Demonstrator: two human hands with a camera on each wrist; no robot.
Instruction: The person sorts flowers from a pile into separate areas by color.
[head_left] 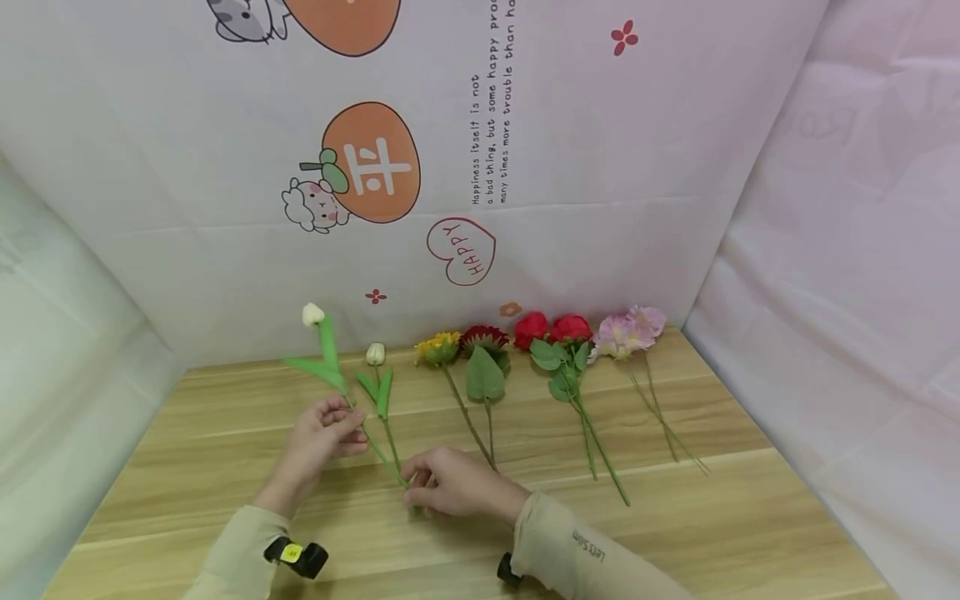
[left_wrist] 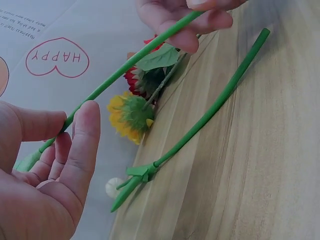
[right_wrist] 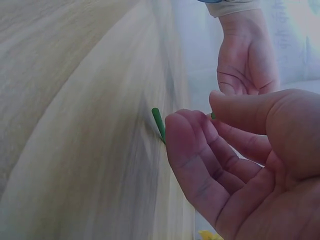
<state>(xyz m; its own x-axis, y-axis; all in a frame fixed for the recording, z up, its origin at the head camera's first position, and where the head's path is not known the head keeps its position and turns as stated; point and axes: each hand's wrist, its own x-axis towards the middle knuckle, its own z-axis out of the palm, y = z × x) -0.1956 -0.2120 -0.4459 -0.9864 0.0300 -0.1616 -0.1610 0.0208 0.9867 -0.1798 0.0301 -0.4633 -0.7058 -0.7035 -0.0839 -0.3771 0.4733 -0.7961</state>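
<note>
My left hand (head_left: 322, 437) pinches the stem of a white artificial tulip (head_left: 330, 350) between thumb and fingers, just below its long green leaves. The stem (left_wrist: 132, 60) slants up off the table in the left wrist view. At its lower end my right hand (head_left: 459, 483) pinches the stem with thumb and fingertips; a bit of green shows there in the right wrist view, by the right hand (right_wrist: 225, 165). A second white tulip (head_left: 376, 355) lies on the table beneath, its stem (left_wrist: 215, 107) apart from both hands in the left wrist view.
On the wooden table (head_left: 225, 467) to the right lie a yellow flower (head_left: 438, 348), a dark red flower (head_left: 483, 337), two red roses (head_left: 570, 327) and pink flowers (head_left: 626, 333). A printed white cloth (head_left: 562, 150) hangs behind the table's far edge.
</note>
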